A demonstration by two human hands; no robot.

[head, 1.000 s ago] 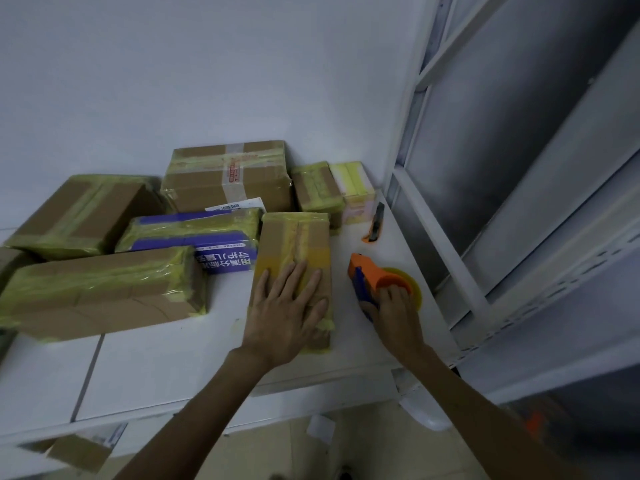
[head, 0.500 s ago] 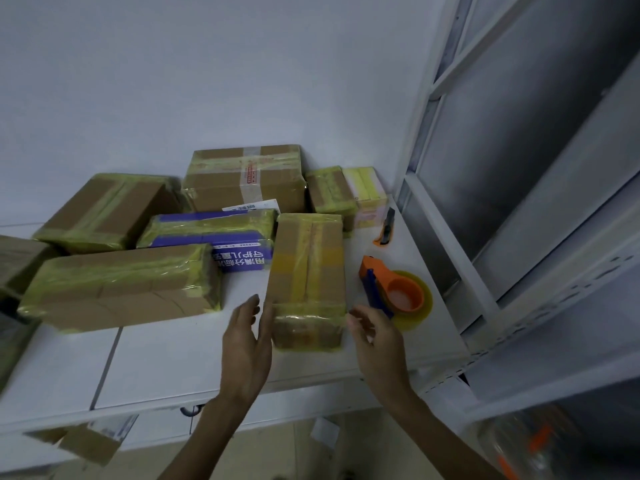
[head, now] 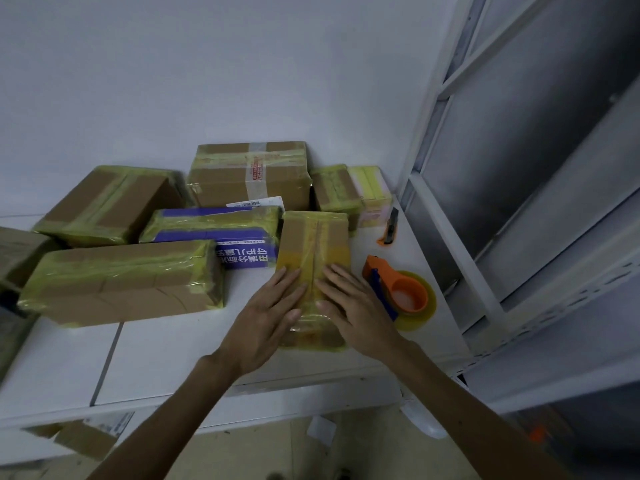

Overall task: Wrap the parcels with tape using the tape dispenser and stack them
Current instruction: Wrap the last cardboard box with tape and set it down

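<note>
left hand (head: 272, 315): flat on the near part of the taped parcel (head: 313, 242), fingers straight
right hand (head: 358, 311): flat beside it on the same parcel, fingers spread
tape dispenser (head: 394, 291): orange, lying on the white table (head: 166, 358) just right of the parcel
utility knife (head: 390, 232): beyond the dispenser, near the shelf frame (head: 434, 109)
other parcels: long box (head: 121, 282), purple box (head: 207, 230) and large box (head: 249, 174) to the left and behind, all taped

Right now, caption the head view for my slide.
Left hand and right hand press flat on a taped parcel, the orange tape dispenser lying beside it.
</note>
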